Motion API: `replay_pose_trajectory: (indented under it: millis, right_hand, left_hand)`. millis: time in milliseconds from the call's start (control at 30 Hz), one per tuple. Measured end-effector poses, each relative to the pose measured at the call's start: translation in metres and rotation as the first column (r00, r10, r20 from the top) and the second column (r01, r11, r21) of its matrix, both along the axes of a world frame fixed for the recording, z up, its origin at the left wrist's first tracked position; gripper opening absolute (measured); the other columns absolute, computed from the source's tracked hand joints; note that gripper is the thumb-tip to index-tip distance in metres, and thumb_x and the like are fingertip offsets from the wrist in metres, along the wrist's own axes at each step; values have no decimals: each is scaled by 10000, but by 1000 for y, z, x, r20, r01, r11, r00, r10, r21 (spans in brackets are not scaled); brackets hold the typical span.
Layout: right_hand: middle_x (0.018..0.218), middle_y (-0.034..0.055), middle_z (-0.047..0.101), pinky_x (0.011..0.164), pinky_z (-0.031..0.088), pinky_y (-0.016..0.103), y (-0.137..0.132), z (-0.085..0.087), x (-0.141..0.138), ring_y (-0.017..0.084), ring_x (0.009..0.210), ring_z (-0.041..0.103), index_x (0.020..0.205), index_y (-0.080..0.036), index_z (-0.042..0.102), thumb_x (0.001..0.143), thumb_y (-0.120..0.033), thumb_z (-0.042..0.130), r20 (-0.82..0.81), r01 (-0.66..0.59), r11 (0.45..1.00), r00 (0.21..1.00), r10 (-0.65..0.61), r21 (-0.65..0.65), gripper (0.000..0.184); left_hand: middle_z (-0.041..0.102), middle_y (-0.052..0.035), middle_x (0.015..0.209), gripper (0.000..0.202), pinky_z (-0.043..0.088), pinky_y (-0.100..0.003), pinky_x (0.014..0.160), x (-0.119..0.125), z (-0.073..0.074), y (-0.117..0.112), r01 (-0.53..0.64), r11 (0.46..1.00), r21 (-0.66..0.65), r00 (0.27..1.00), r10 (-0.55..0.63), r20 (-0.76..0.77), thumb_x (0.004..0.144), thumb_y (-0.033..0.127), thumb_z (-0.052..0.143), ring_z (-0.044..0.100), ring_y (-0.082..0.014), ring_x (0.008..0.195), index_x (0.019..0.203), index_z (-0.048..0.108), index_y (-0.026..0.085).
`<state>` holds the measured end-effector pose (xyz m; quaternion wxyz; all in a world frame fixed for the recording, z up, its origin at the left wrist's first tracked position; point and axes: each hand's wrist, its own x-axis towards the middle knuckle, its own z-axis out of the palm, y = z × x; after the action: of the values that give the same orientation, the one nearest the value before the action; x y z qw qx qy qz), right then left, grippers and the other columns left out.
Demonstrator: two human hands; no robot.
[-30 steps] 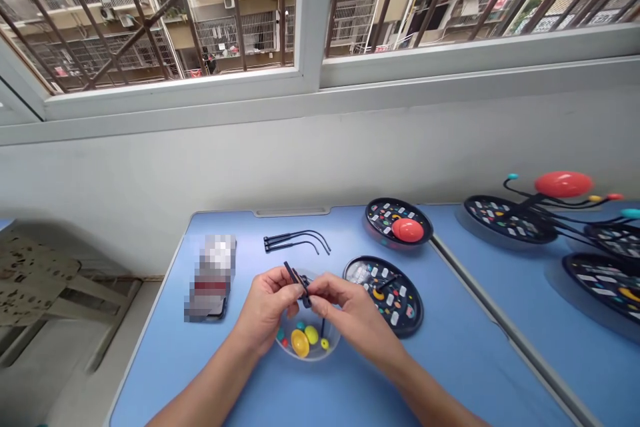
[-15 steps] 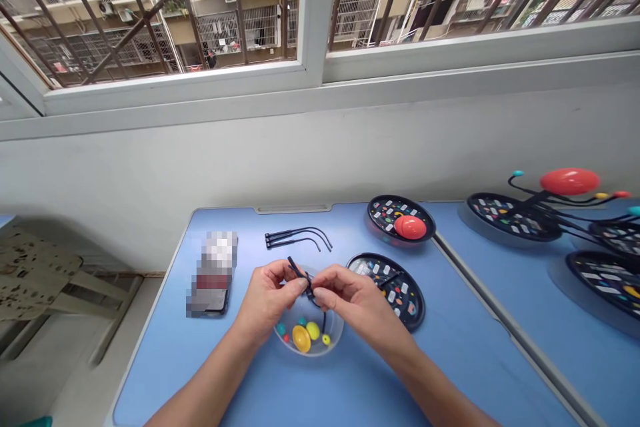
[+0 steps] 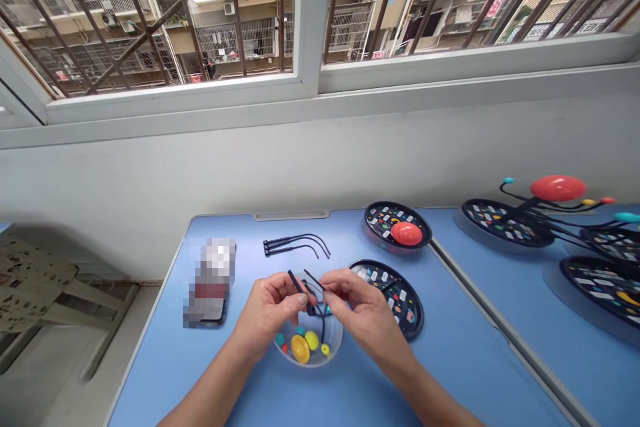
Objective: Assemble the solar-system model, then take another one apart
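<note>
My left hand (image 3: 269,313) and my right hand (image 3: 356,307) meet over a clear bowl (image 3: 332,345) on the blue table (image 3: 165,360). Both hands pinch thin black rods (image 3: 302,283) that stick up between the fingertips. In the bowl lie several small coloured balls and a yellow disc (image 3: 300,348). A black round base (image 3: 400,297) with coloured markings lies just right of my right hand.
Loose curved black rods (image 3: 295,244) lie behind the bowl, and a phone (image 3: 210,283) lies to the left. A second black base with a red dome (image 3: 406,232) sits further back. On the neighbouring table stands an assembled model with a red ball (image 3: 557,188).
My hands have drawn slightly apart, so a second black rod now shows between them. The view has shifted a little.
</note>
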<state>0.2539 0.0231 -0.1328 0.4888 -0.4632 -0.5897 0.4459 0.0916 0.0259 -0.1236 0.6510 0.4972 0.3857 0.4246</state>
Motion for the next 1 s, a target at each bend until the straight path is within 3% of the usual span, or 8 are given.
replay_pose_trajectory:
  millis: [133, 233, 400, 567, 667, 767, 1000]
  right_hand:
    - [604, -12, 582, 533, 425, 230, 5, 4, 10, 110, 546, 512, 725, -193, 681, 715, -228, 590, -285, -159, 968, 953, 99, -195, 98]
    - [684, 11, 643, 599, 469, 251, 7, 7, 12, 124, 609, 571, 784, -201, 694, 699, -239, 667, -421, -264, 928, 897, 136, -262, 97]
    - [630, -1, 634, 535, 468, 221, 7, 2, 12, 106, 544, 564, 737, -202, 698, 696, -304, 734, -383, -209, 963, 914, 131, -170, 115]
    - [676, 19, 653, 480, 476, 203, 9, 1, 13, 96, 517, 561, 713, -177, 669, 737, -374, 697, -371, -144, 978, 925, 79, -151, 200]
    - [654, 18, 653, 483, 500, 210, 8, 5, 12, 106, 518, 584, 702, -169, 627, 723, -398, 706, -370, -99, 979, 929, 27, -178, 242]
    - [662, 33, 662, 498, 522, 230, 8, 8, 12, 122, 528, 607, 700, -160, 608, 717, -432, 700, -342, -68, 979, 940, -2, -192, 287]
    - [671, 49, 681, 534, 544, 262, 9, 6, 12, 148, 554, 634, 719, -166, 596, 693, -444, 717, -338, -17, 982, 940, -48, -187, 304]
  left_hand:
    - [588, -16, 596, 197, 350, -199, 496, -7, 0, 0, -38, 998, -56, 998, 35, -52, 721, 302, 627, 448, -97, 541, 805, 622, 125]
    - [539, 8, 559, 222, 331, -195, 509, -10, 2, -1, -76, 997, -32, 991, 72, -115, 738, 317, 612, 407, -83, 534, 832, 673, 126]
    - [624, -55, 765, 229, 400, -253, 680, -9, 6, -3, -42, 998, 41, 991, 47, -122, 728, 331, 621, 518, -155, 735, 815, 708, 138]
    - [441, 21, 581, 200, 312, -219, 537, -10, 5, -1, -86, 990, 112, 971, 108, -215, 663, 286, 672, 381, -90, 561, 772, 712, 123]
    - [368, 53, 546, 237, 270, -208, 499, -10, 2, 0, -129, 990, 53, 973, 137, -186, 625, 283, 706, 319, -72, 522, 797, 680, 123]
    - [385, 49, 538, 221, 277, -207, 501, -11, 2, 0, -156, 987, 31, 974, 159, -161, 625, 302, 716, 329, -75, 526, 735, 655, 121]
    - [518, -23, 634, 191, 345, -238, 546, -14, 5, 1, -73, 981, 180, 953, 121, -276, 706, 299, 660, 454, -122, 596, 789, 737, 146]
